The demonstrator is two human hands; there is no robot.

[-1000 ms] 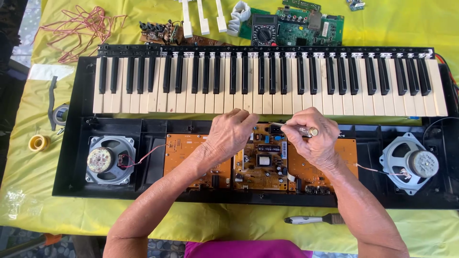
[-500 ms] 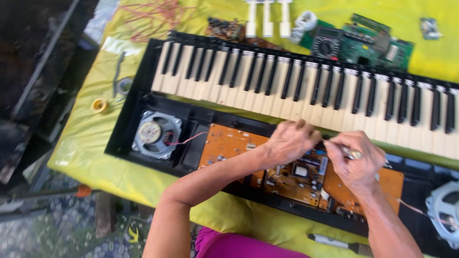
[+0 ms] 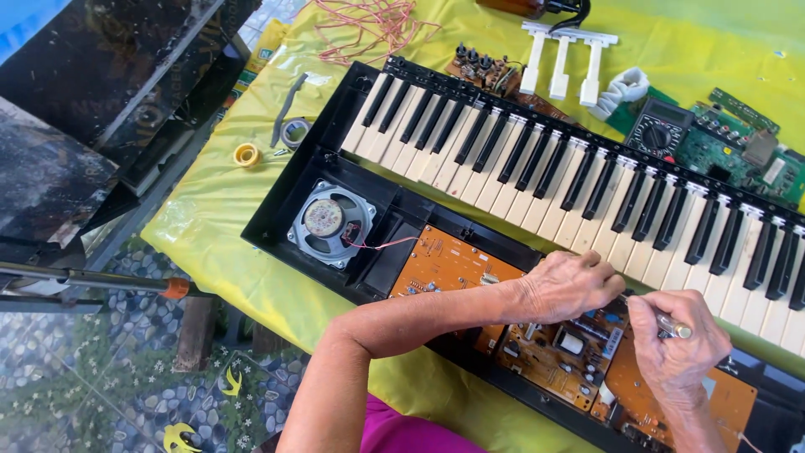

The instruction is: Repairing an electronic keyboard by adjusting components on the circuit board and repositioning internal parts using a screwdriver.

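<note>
The right hand (image 3: pixel 677 340) is gripping a thin clear-handled screwdriver (image 3: pixel 671 323) in closed fingers over the orange circuit board (image 3: pixel 453 260) of the opened black keyboard (image 3: pixel 537 168), the left hand (image 3: pixel 570 285) is resting curled and empty beside it, and I think the tip may be slipping onto small parts.

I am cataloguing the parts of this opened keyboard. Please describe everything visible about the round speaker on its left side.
The speaker is a round unit with a pale, dusty-looking cone and a metal-looking centre, set in a light grey frame with squared corners. It lies face up in the black keyboard case, in the compartment below the lowest keys. A thin red wire runs from it toward the orange circuit board. Neither hand touches it.
</note>
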